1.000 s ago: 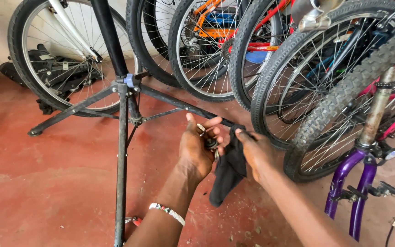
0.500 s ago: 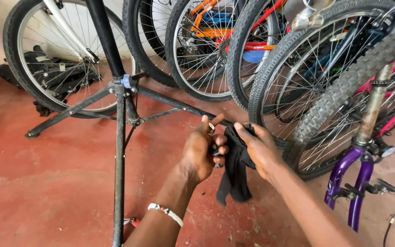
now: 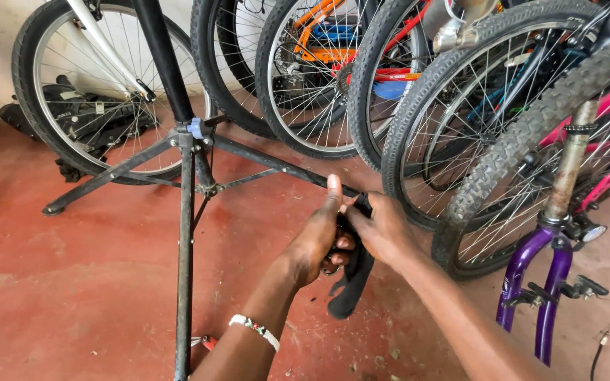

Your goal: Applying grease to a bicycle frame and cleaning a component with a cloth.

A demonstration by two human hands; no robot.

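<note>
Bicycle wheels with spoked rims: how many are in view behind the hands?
6: white-framed wheel far left, three overlapping at centre, two knobby ones at right. More may be hidden.

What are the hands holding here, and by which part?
Both hands, left and right, grip the upper end of a black rag; its lower end hangs free. Anything wrapped inside cannot be told.

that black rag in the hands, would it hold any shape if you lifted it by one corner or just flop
Probably just flop: the black rag already hangs limp below the left hand and right hand, its loose end drooping toward the red floor. It looks light, since it dangles from the fingers alone. It seems unlikely to slip, bunched as it is between both hands.
</note>
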